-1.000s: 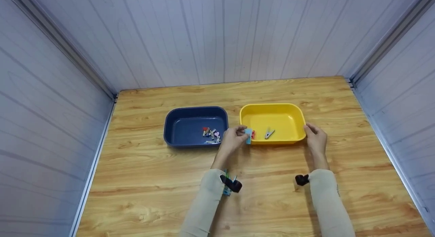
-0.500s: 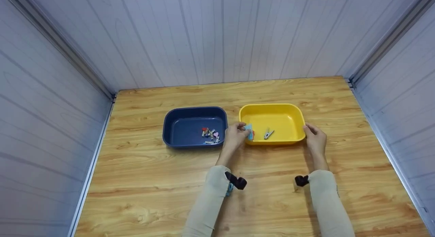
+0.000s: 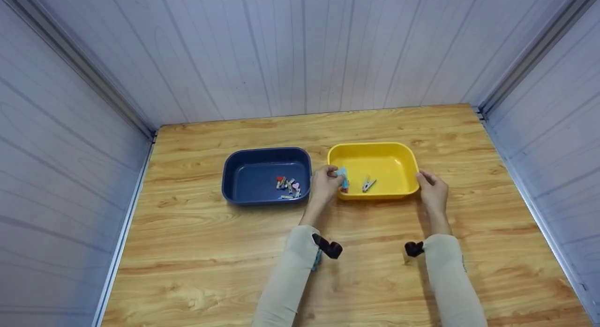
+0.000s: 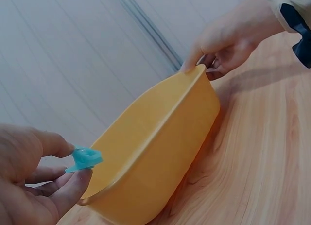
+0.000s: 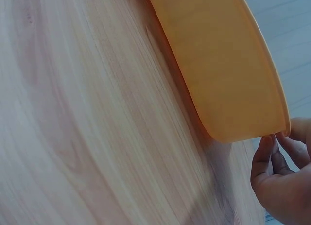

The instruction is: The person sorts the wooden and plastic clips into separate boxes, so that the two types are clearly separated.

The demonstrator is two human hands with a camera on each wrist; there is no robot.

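Between thumb and fingers, my left hand [image 3: 324,185] pinches a light blue plastic clothespin [image 4: 85,158] over the left end of a yellow bin [image 3: 393,165]. My right hand [image 3: 434,192] holds that bin's right rim, thumb on one side and fingers on the other, as the right wrist view shows. Inside the bin lie a grey clothespin [image 3: 369,184] and a red clothespin [image 3: 345,189], the red one partly hidden behind the blue one.
A dark blue bin [image 3: 248,174] stands left of the yellow one, with several small wooden clips [image 3: 288,188] in it. Light blue clips [image 3: 317,260] lie on the table [image 3: 197,252], partly covered by the left sleeve. Panel walls enclose the back and sides.
The light blue clothespin has turned in my left hand and risen slightly, covering more of the red one. My right hand keeps its hold on the rim.
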